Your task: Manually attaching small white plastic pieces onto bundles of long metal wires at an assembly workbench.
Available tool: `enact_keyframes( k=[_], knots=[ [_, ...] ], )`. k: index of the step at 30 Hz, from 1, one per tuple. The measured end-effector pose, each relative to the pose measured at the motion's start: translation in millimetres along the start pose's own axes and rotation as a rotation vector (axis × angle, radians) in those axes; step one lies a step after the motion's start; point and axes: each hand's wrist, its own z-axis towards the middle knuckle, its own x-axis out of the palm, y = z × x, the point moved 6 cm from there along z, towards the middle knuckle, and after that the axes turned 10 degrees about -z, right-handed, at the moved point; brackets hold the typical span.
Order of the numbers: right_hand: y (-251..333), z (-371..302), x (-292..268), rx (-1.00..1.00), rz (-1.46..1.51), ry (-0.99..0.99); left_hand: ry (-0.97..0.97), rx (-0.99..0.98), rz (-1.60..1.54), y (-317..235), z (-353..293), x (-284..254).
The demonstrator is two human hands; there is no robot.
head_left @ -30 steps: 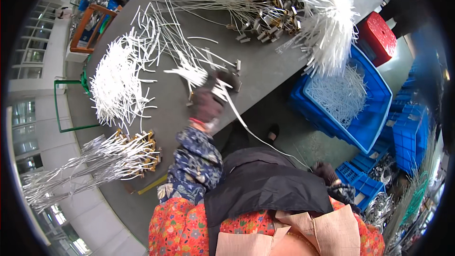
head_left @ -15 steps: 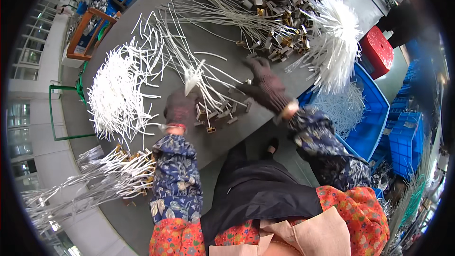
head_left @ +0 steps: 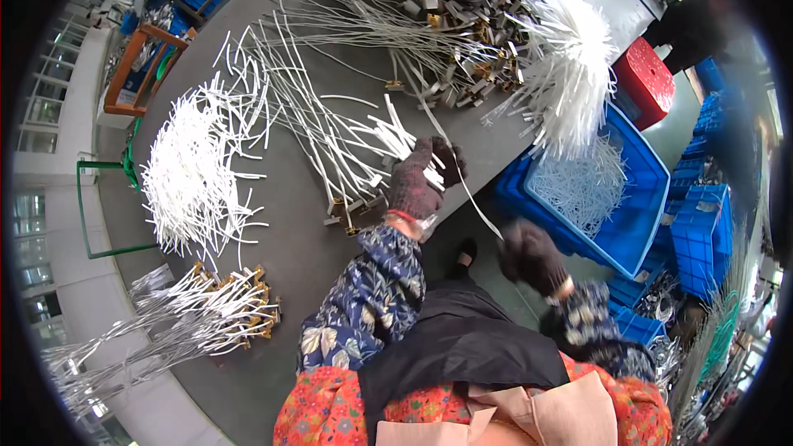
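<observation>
My left hand [head_left: 415,184], in a dark knitted glove, is closed round a small bunch of short white tubes [head_left: 395,134] above the table's front edge. A thin pale cable [head_left: 472,198] runs from the far side past this hand to my gloved right hand [head_left: 533,258]. The right hand is closed on the cable's near end, out beyond the table edge, and is slightly blurred. Left of my left hand lie white-sleeved cables [head_left: 310,136], their brown metal end pieces [head_left: 355,215] close to my wrist. A single metal end piece [head_left: 395,84] sits farther back.
A heap of metal parts [head_left: 487,25] with long cables [head_left: 363,21] covers the far table. White tubes pile up at left [head_left: 194,169] and right [head_left: 578,66]. Sleeved cables [head_left: 219,306] lie near left. A blue bin [head_left: 652,223] and red box [head_left: 648,83] stand right.
My left hand has moved right and now holds several white tubes. My right hand has come back toward my body, drawing a cable out past the table edge.
</observation>
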Motion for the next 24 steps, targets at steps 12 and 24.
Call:
enact_keyframes(
  k=[12, 24],
  knots=[
    [-103, -192, -152, 0.572, -0.724, -0.543, -0.019, 0.257, -0.107, -72, 40, 39],
    [-98, -195, -173, 0.557, -0.654, -0.608, -0.022, 0.515, 0.175, -128, 26, 56]
  ],
)
